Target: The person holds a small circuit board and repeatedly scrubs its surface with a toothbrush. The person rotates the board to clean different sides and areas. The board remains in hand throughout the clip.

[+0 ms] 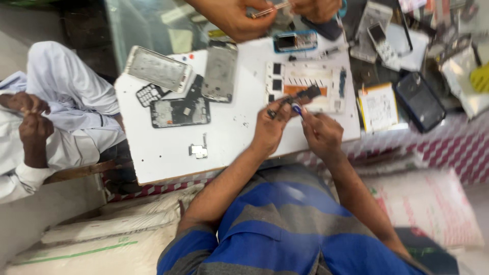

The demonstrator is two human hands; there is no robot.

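White board over a cluttered repair bench [168, 147] carries opened phone shells, and above its near edge the left hand [270, 130] pinches a small dark elongated phone part [301, 95] angled up-right, while the right hand [321, 133] grips a blue-tipped tool [297, 108] touching its underside.

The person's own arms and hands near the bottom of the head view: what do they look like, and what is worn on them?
Both arms are bare from the elbow down to the left hand and right hand: no gloves, and no watch, ring or bracelet that I can make out. Short sleeves of a blue and grey striped shirt cover the upper arms. The picture is slightly blurred.
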